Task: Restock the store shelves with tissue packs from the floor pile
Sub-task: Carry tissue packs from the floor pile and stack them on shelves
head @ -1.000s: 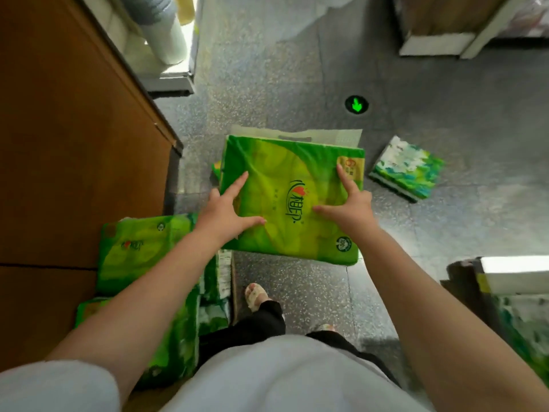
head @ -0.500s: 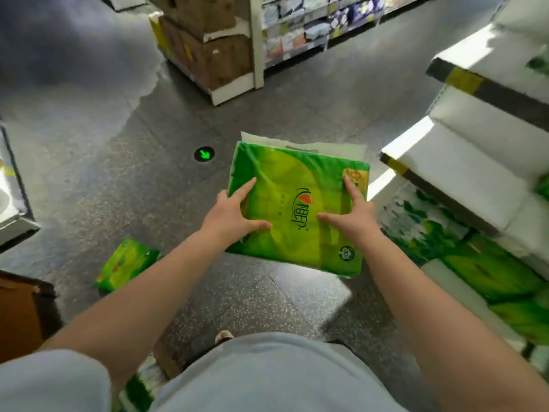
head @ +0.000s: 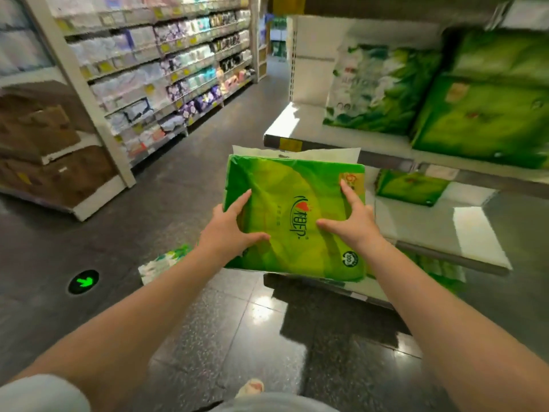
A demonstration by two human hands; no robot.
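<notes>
Ahead and to your right stands the white metal store shelving, its upper tier already carrying large green plastic-wrapped tissue bundles that sit blurred at the edge of your view, with a smaller green pack lying on the tier below. Under you runs the dark speckled glossy tile floor, where a round green arrow marker glows off to your left. You hold the flat green plastic-wrapped tissue pack with red lettering out in front of you, in the air just short of the shelf edge, its white flap pointing away from you. Your left hand grips its left edge, thumb spread across the top face and forefinger stretched along the side. Your right hand mirrors that on the right edge; the fingers beneath are hidden, probably curled under the pack. A white-and-green floral tissue pack lies on the floor behind your left forearm.
</notes>
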